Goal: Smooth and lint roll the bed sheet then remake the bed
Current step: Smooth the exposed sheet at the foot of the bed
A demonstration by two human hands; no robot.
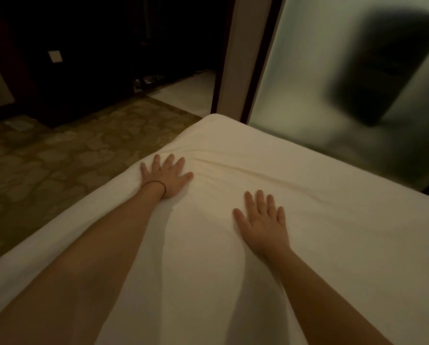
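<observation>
A white bed sheet (320, 220) covers the mattress, which fills the lower right of the view. Both my arms reach forward over it. My left hand (165, 176) lies flat with fingers spread near the bed's left edge, a thin dark band on its wrist. My right hand (263, 220) presses flat on the sheet further right and closer to me. Shallow wrinkles run to the right from my left hand. The bed's far corner (216, 119) is rounded. No lint roller is in view.
A patterned carpet (71, 158) lies left of the bed. A frosted glass panel (333, 70) with a dark blurred shape stands close behind the bed's far right edge. A pale door frame (243, 53) and a dark doorway with tiled floor (191, 90) lie beyond.
</observation>
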